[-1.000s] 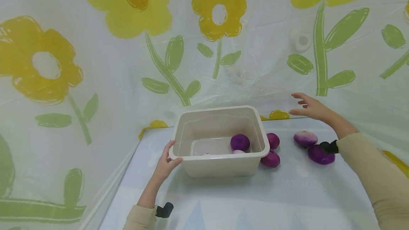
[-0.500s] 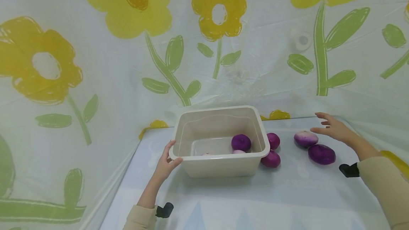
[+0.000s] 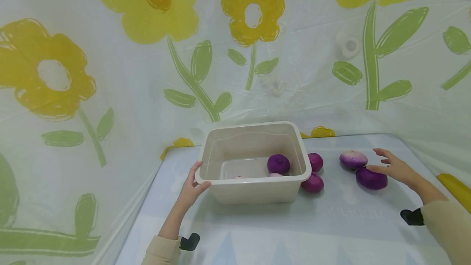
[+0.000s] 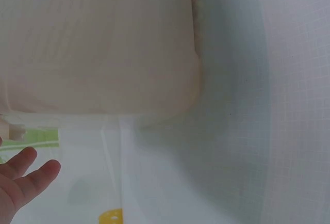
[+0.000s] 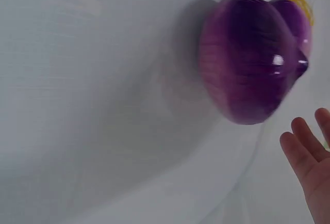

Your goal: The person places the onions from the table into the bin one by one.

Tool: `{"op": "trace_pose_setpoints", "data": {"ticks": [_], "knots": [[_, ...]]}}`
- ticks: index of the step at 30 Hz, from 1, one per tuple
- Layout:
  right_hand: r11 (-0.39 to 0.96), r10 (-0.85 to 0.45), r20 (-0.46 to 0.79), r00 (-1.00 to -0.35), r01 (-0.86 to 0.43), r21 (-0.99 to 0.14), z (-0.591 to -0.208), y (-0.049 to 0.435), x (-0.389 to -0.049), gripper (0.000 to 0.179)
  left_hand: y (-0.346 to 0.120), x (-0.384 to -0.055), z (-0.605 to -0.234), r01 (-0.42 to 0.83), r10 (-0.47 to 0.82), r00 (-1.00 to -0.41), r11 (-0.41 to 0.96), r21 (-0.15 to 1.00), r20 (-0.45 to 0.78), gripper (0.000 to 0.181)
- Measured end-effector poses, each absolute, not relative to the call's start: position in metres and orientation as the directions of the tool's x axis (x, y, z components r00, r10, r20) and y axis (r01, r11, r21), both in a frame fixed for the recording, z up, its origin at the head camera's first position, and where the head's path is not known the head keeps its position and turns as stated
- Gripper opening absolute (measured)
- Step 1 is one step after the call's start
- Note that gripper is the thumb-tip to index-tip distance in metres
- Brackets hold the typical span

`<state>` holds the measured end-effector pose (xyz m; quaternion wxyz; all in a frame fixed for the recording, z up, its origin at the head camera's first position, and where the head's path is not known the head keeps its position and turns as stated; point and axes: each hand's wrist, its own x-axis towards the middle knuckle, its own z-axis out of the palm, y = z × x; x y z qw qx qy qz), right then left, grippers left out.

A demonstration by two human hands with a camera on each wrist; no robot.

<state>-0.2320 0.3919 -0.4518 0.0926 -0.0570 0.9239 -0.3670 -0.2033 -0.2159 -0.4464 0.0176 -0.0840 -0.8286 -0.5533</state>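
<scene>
My left hand (image 3: pixel 188 193) holds the near left corner of a cream plastic bin (image 3: pixel 254 192), thumb at the front rim and fingers along the left side. In the left wrist view, fingers (image 4: pixel 38 180) show beside the bin's wall (image 4: pixel 103 43). Over on the right, my right hand (image 3: pixel 399 171) hovers above a dark purple onion (image 3: pixel 371 181), fingers spread and holding nothing. That onion (image 5: pixel 247 64) has a glossy skin and a pointed tip in the right wrist view; the fingers (image 5: pixel 299 154) are apart from it. A paler purple-and-white onion (image 3: pixel 352 160) lies against it.
Inside the bin sit a purple onion (image 3: pixel 278 164) and paler ones partly hidden by the front wall. Two magenta onions (image 3: pixel 312 183) (image 3: pixel 315 162) lie by the bin's right side. A flowered curtain (image 3: pixel 294 72) hangs behind the white table (image 3: pixel 257 232).
My right hand has moved right, then down and nearer, from above the table's back edge to over the dark purple onion. The left hand and the bin stay in place.
</scene>
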Motion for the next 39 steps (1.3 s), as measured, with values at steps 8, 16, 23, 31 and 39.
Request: {"op": "trace_pose_setpoints", "data": {"ticks": [8,16,23,31,39], "knots": [[0.708,-0.153,-0.136,-0.979,-0.013,-0.706,-0.479,0.394,-0.225,0.079,-0.214,-0.2,-0.436,0.144,0.133,-0.986,0.364,0.92,0.101,0.07],[0.711,-0.114,-0.155,-0.981,0.028,-0.702,-0.498,0.395,-0.222,0.082,-0.204,-0.186,-0.414,0.13,0.125,-0.988,0.364,0.922,0.09,0.067],[0.698,-0.097,-0.18,-0.979,0.062,-0.714,-0.51,0.396,-0.22,0.085,-0.204,-0.185,-0.413,0.136,0.13,-0.987,0.357,0.924,0.095,0.068],[0.693,-0.067,-0.184,-0.981,0.087,-0.716,-0.516,0.396,-0.22,0.089,-0.203,-0.186,-0.415,0.132,0.123,-0.988,0.372,0.919,0.092,0.067],[0.707,-0.06,-0.178,-0.982,0.084,-0.702,-0.51,0.392,-0.219,0.09,-0.215,-0.203,-0.445,0.157,0.124,-0.985,0.369,0.916,0.119,0.069]]}}
